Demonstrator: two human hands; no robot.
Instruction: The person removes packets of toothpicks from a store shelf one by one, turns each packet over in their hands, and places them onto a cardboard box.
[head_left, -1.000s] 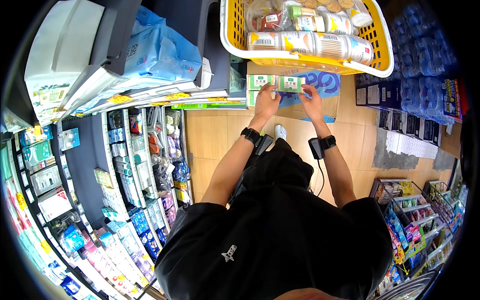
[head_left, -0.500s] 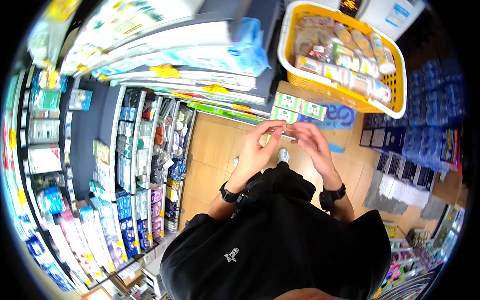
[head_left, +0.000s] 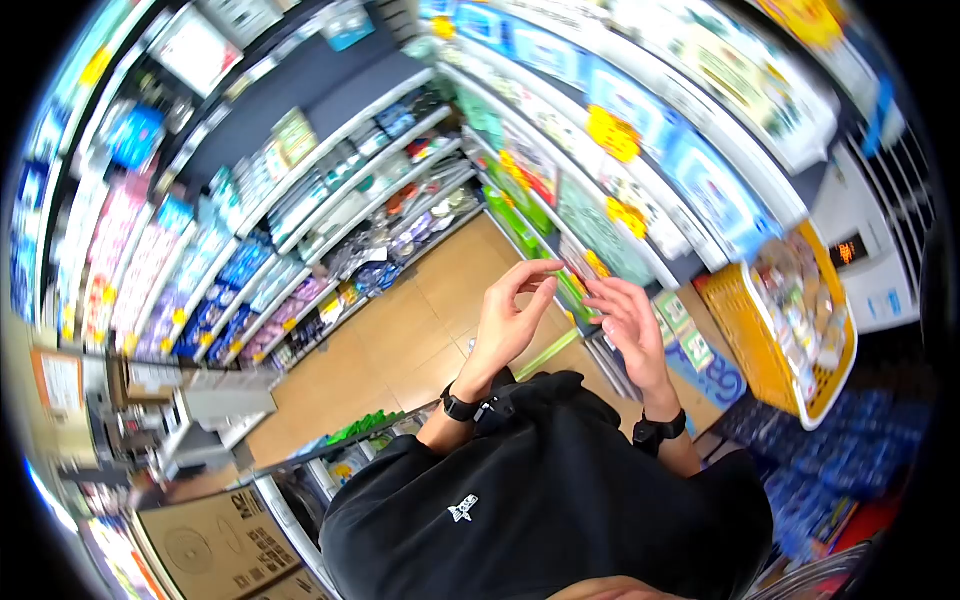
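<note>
My left hand [head_left: 512, 312] is raised in front of my chest, fingers curved and thumb apart from them, with nothing visible in its grasp. To its right, my right hand [head_left: 632, 328] is also held up, palm turned inward and fingers loosely spread. A gap separates the two hands, and shelf goods show through it. Black bands circle both wrists. Beyond the right hand, green-and-white boxes [head_left: 683, 328] lie on a cardboard carton [head_left: 720, 345] with blue print. Neither hand touches them.
A yellow basket [head_left: 742, 330] full of packaged goods stands at the right, by blue-wrapped bottle packs [head_left: 835, 465]. Stocked shelves [head_left: 640, 150] run ahead, with more shelving [head_left: 230, 240] at the left. A brown box [head_left: 215, 545] sits lower left on the near side.
My view and body have turned left, so the basket and carton now appear farther right and lower. The hands have moved slightly apart. A thin item seen between them earlier is no longer discernible.
</note>
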